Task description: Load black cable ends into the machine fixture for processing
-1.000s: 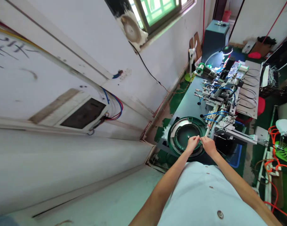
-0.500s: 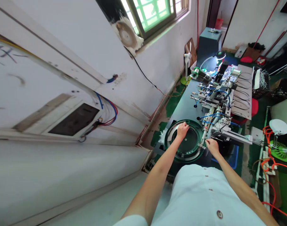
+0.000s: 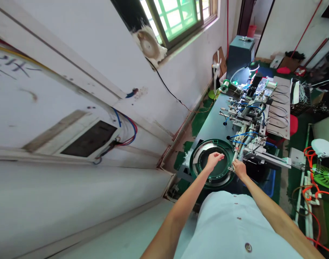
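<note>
In the head view, a round dark-green bowl feeder point(image 3: 194, 169) with a pale curved track sits at the near end of the grey workbench. Over the inside of this bowl is my left hand point(image 3: 214, 160), its fingers pinched together and pointing right. Anything between those fingertips is too small to make out. My right hand point(image 3: 239, 168) is at the bowl's right edge, fingers closed against the near end of a narrow metal feed rail point(image 3: 236, 153). What the right fingers grip is hidden.
Beyond the bowl, an assembly machine point(image 3: 251, 111) with metal slides and blue air tubes covers the bench point(image 3: 211, 124). A lit lamp point(image 3: 253, 66) stands farther back. A blue crate point(image 3: 271, 183) is below right. Orange hoses point(image 3: 311, 153) hang at the right, and a white wall point(image 3: 143, 118) borders the left.
My left hand has moved from the bowl's far side toward the right and nearer to me. My right hand has shifted slightly left, onto the rail's end.
</note>
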`<act>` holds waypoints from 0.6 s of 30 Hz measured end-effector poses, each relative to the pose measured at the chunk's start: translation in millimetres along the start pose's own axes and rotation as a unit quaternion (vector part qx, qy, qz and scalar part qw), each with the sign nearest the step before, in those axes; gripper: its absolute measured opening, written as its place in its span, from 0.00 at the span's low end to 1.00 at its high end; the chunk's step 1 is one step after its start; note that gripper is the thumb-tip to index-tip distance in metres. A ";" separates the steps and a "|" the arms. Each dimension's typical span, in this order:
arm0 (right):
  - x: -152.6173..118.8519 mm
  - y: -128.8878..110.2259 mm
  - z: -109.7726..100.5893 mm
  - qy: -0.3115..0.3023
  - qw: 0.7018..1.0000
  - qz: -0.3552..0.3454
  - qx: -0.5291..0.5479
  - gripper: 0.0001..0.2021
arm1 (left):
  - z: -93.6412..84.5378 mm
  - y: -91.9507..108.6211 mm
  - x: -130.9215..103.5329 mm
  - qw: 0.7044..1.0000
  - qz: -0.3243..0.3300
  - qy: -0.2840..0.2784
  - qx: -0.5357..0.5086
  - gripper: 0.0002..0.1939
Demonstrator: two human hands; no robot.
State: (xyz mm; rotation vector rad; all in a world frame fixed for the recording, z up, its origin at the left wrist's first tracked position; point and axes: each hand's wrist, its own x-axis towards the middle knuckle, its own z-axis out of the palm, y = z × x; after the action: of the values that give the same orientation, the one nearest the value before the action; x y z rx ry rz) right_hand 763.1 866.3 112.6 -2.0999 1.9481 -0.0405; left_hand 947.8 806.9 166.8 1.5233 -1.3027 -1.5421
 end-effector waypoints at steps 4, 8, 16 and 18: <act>-3.1 0.7 2.1 0.001 1.000 -0.009 0.004 0.09 | 3.0 -3.2 -16.5 0.993 -0.041 -0.018 -0.110 0.18; -2.7 1.5 0.7 0.021 0.999 0.014 0.024 0.09 | 2.2 -5.8 -24.7 0.982 -0.063 -0.005 -0.175 0.21; -6.8 0.7 -29.3 0.117 0.987 0.020 0.107 0.11 | 7.1 -8.1 -40.1 0.976 -0.078 -0.005 -0.201 0.21; -11.2 -8.3 -40.7 0.125 0.983 -0.024 0.131 0.13 | 11.7 -7.9 -43.6 0.977 -0.077 -0.013 -0.197 0.21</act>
State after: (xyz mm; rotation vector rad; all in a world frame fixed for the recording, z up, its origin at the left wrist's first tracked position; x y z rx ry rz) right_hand 761.7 870.4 155.4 -2.0434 1.9007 -0.5649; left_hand 945.1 852.1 174.1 1.3734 -0.8408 -1.7960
